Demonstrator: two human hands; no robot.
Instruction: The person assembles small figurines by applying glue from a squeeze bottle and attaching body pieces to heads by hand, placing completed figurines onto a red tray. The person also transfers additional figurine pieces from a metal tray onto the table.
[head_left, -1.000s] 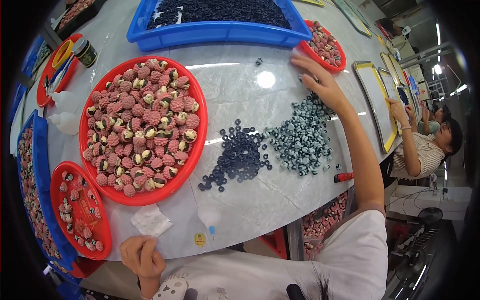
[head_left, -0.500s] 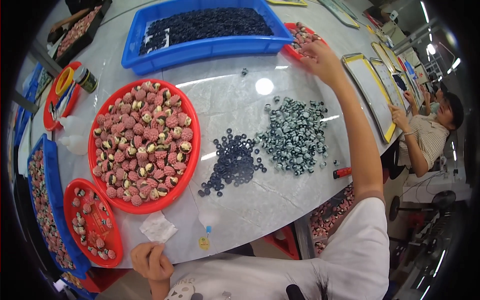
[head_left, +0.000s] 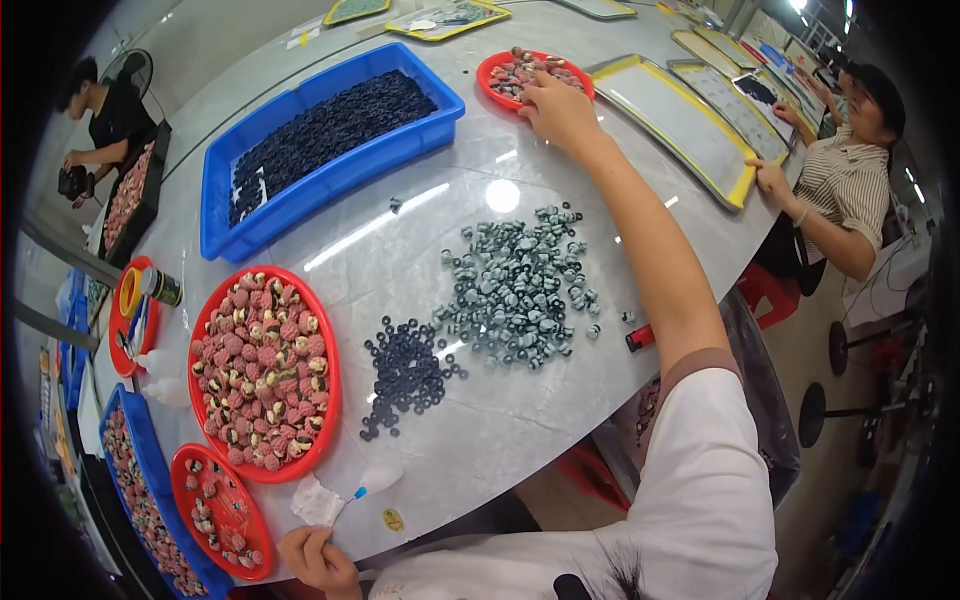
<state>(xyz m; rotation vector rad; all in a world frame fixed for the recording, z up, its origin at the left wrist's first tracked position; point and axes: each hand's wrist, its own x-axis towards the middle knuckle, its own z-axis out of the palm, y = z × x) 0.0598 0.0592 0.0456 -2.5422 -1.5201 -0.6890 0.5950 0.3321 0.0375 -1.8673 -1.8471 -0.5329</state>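
My right hand (head_left: pixel 560 112) reaches far across the table to a small round red tray (head_left: pixel 497 97) of pink pieces. Its fingers bend over the near rim onto the pieces, and its thumb is outside, so the hand is closed on the tray's edge. My left hand (head_left: pixel 318 560) is by the near table edge with curled fingers and nothing visible in them. Just beyond it are a crumpled white tissue (head_left: pixel 316 500) and a white squeeze bottle with a blue tip (head_left: pixel 378 482). Dark blue rings (head_left: pixel 410 370) and grey-green striped beads (head_left: pixel 515 290) lie in two heaps mid-table.
A large red tray (head_left: pixel 333 390) of pink pieces and a smaller one (head_left: pixel 262 560) stand left. A blue bin (head_left: pixel 330 190) of dark rings is behind them. Yellow-rimmed trays (head_left: pixel 660 105) line the far right, where a person (head_left: pixel 835 190) works. Another person (head_left: pixel 115 125) is far left.
The view has shifted, and the table contents appear farther left. A gap now shows between the blue bin and the small far tray. My right hand stays at that tray's rim.
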